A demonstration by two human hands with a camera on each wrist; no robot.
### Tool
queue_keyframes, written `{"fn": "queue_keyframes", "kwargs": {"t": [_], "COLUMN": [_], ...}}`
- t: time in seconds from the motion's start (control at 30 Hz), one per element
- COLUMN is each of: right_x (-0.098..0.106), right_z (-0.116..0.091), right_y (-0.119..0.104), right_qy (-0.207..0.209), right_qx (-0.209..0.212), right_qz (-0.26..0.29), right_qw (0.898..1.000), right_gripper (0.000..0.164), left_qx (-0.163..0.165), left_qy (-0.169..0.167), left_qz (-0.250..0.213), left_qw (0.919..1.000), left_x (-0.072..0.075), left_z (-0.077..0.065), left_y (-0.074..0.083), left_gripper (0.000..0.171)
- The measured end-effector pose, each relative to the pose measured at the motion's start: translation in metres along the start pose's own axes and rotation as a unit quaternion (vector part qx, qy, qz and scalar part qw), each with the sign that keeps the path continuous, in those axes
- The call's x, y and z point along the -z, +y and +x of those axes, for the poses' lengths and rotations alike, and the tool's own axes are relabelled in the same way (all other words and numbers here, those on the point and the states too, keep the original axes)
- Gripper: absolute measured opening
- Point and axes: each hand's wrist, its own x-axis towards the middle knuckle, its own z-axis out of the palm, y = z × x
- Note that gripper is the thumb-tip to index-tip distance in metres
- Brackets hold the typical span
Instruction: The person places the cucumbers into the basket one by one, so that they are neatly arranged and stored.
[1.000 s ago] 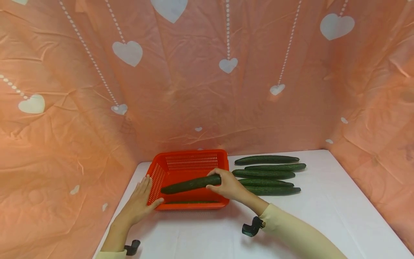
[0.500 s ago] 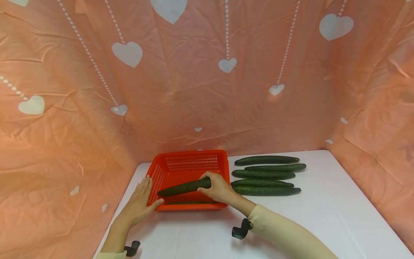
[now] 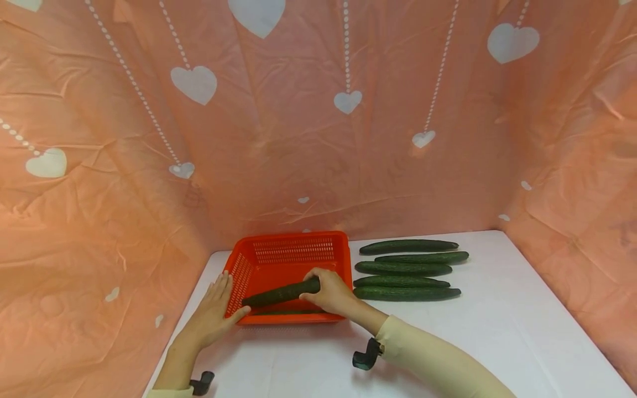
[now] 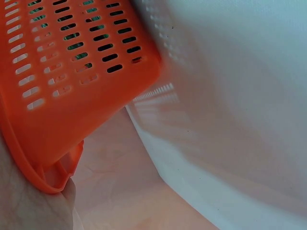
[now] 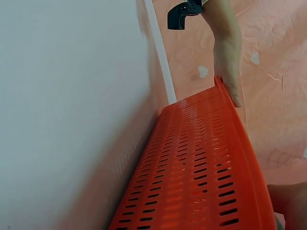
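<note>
In the head view my right hand (image 3: 332, 293) grips the right end of a long dark green cucumber (image 3: 278, 295), which lies slantwise inside the red plastic basket (image 3: 293, 236). A second cucumber (image 3: 288, 312) shows as a thin strip along the basket's near wall. My left hand (image 3: 211, 309) rests with extended fingers on the basket's left rim, thumb at the near corner. The left wrist view has the basket's slotted wall (image 4: 72, 105) close up, with green behind the slots. From the right wrist, the left hand (image 5: 228, 64) touches the rim's far end; the held cucumber is mostly hidden.
Several cucumbers (image 3: 404, 267) lie roughly parallel on the white table (image 3: 448, 337), right of the basket. A pink curtain with white hearts (image 3: 298, 138) stands behind and at both sides. Each wrist carries a black camera mount (image 3: 365, 356).
My right hand has moved left and slightly nearer, bringing the held cucumber from above the basket's right side lower into it. The left hand has stayed on the rim.
</note>
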Motion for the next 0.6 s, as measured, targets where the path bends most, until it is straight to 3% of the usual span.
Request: {"fn": "queue_keyframes", "kwargs": {"t": [0.17,0.37,0.6], "right_x": [0.005,0.025,0.051], "right_z": [-0.001,-0.004,-0.019], "right_y": [-0.002,-0.002,0.010], "right_qy": [0.002,0.023,0.049], "right_qx": [0.019,0.043,0.031], "right_qz": [0.030,0.069,0.080], "right_qw": [0.999,0.996,0.995], "right_gripper": [0.031,0.028,0.026], "left_qx": [0.002,-0.001,-0.003], "left_qy": [-0.003,-0.001,0.001], "left_qz": [-0.002,-0.003,-0.002], "left_qw": [1.0000,1.0000,1.0000], "left_x": [0.000,-0.001,-0.001], "left_z": [0.000,0.000,-0.001], "left_y": [-0.001,-0.001,-0.002], "left_gripper": [0.104,0.104,0.103]}}
